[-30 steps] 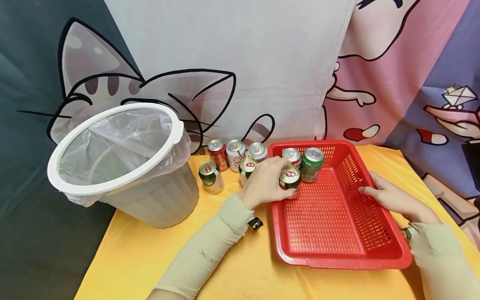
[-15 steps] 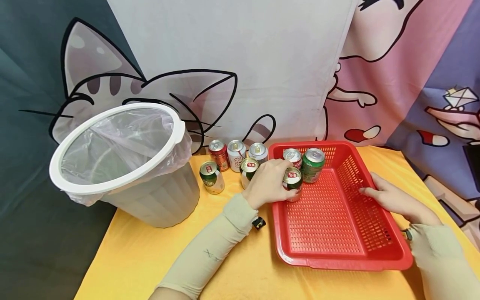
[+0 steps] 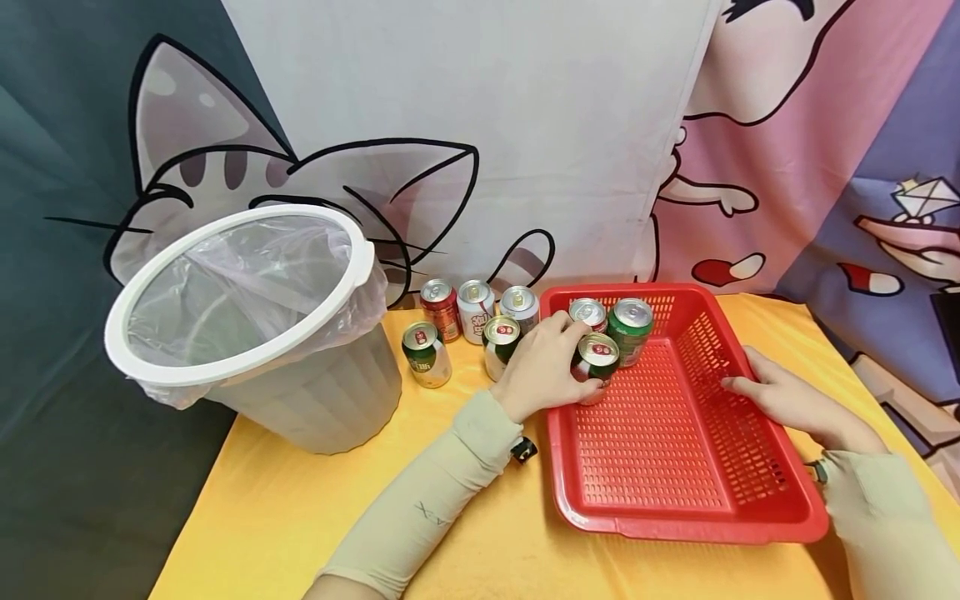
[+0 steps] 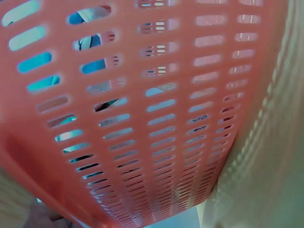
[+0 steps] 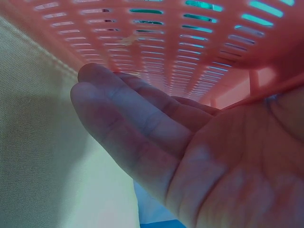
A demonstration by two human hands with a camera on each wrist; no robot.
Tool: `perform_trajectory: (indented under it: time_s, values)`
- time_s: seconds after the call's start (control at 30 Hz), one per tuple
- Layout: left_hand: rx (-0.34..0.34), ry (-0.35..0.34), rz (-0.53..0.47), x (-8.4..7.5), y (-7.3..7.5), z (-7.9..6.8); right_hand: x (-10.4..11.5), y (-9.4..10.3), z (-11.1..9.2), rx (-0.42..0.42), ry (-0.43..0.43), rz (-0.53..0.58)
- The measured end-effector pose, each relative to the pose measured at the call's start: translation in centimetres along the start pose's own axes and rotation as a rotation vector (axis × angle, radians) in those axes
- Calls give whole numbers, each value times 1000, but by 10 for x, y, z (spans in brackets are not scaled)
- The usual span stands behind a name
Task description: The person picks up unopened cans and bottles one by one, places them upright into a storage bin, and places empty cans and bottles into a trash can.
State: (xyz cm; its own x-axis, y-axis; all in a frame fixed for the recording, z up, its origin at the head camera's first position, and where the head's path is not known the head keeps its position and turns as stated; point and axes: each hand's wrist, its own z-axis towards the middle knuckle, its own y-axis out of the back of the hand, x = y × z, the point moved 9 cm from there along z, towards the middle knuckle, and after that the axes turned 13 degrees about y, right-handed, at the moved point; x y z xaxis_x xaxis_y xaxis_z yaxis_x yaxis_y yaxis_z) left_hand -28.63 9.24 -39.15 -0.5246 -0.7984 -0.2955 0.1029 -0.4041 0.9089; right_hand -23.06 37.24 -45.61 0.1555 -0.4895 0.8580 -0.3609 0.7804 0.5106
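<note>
In the head view my left hand [image 3: 542, 367] grips a green and white can [image 3: 597, 352] with a gold top, at the left inside of the red basket [image 3: 660, 533]. Thumb and fingers span its near and far sides. Right behind this can stand a red can [image 3: 588, 313] and a green can [image 3: 632, 327], both in the basket. My right hand [image 3: 795, 406] holds the basket's right side, thumb over the rim. The right wrist view shows its fingers [image 5: 137, 128] beneath the rim, along the outside of the slotted wall. The left wrist view shows mostly that slotted plastic.
Left of the basket, on the yellow cloth [image 3: 465, 517], stand several cans: a red one [image 3: 441, 315], a white one [image 3: 476, 315], a silver one [image 3: 520, 305] and two green-and-gold ones. A lined grey bin [image 3: 322, 400] stands at the left. A printed curtain hangs behind.
My left hand has moved a little to the right with the green and white can, further inside the basket's left wall. The right hand keeps its hold on the basket.
</note>
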Motion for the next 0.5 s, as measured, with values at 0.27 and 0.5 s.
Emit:
perform_trajectory:
  time_s: [0.27,0.5]
  values:
    - [-1,3,7,0,0,-1,-1,0,0,2,-29,8]
    - [-29,-7,10,0,4,-7,-1,-1,0,5,-31,4]
